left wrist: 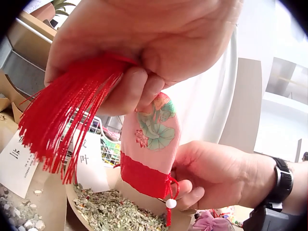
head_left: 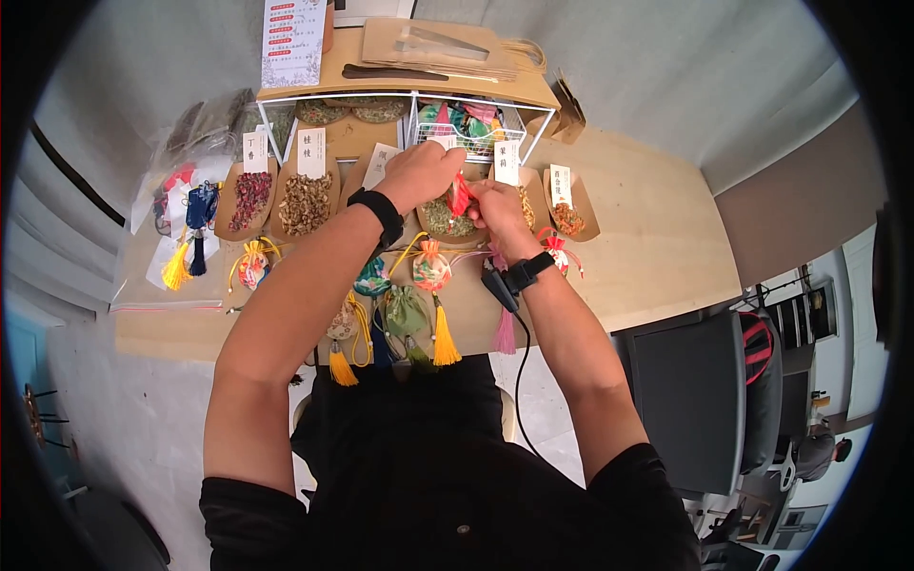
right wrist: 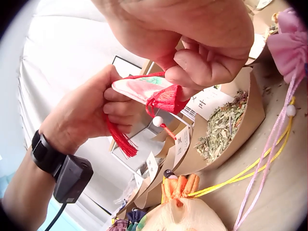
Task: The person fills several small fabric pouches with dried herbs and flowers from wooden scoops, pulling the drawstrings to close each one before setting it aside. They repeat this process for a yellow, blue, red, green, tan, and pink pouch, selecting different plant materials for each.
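A pink sachet pouch (left wrist: 151,129) with a green lotus print and red band hangs between my two hands over a tray of dried herb bits. My left hand (head_left: 426,175) grips its tassel end, the red tassel (left wrist: 72,115) spilling from the curled fingers. With bent fingers my right hand (left wrist: 214,175) pinches the pouch beside its red gathered mouth; part of these fingers is hidden behind the cloth. A white bead (left wrist: 171,203) on the red drawstring dangles from that mouth. Below lies the herb tray (right wrist: 255,103), with a white label card standing at its back.
More paper trays stand in a row, including one of red petals (head_left: 251,195) and one of brown pieces (head_left: 307,205). Tasselled sachets, among them an orange one (head_left: 431,270), lie along the table's front. A wire basket (head_left: 495,143) sits under the wooden shelf (head_left: 324,74).
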Demonstrator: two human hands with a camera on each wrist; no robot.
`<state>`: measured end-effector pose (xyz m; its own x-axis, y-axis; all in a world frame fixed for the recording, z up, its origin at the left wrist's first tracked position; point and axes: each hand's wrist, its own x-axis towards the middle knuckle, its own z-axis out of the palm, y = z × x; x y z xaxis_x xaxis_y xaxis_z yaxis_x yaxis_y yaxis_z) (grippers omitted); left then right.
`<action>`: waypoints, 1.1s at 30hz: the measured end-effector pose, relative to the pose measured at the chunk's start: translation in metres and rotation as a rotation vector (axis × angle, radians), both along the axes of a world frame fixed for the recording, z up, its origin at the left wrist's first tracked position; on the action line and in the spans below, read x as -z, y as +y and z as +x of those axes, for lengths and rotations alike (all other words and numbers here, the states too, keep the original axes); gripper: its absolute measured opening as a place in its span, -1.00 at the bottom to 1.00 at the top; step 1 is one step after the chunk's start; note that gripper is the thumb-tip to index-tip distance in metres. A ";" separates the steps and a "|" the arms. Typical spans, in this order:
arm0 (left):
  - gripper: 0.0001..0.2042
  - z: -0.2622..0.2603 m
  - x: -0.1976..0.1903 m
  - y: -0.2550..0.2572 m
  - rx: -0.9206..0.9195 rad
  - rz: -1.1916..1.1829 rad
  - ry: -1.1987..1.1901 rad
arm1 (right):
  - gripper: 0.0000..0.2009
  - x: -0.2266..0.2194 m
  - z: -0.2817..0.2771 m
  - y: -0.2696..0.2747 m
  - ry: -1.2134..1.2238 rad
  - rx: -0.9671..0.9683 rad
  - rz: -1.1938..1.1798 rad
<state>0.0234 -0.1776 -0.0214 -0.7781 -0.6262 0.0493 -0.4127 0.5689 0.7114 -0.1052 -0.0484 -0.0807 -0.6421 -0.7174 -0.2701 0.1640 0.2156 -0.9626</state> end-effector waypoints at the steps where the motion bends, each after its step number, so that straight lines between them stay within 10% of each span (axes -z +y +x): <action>1: -0.43 0.000 0.000 0.000 0.001 0.003 0.003 | -0.79 -0.002 0.001 0.000 0.001 0.008 -0.003; 33: -0.39 0.000 -0.002 -0.023 -0.136 0.159 0.277 | -0.71 -0.003 -0.002 0.001 0.011 -0.071 -0.045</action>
<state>0.0239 -0.2003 -0.0195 -0.6579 -0.7399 0.1402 -0.2559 0.3947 0.8824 -0.1073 -0.0479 -0.0780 -0.5921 -0.7724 -0.2301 0.1391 0.1833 -0.9732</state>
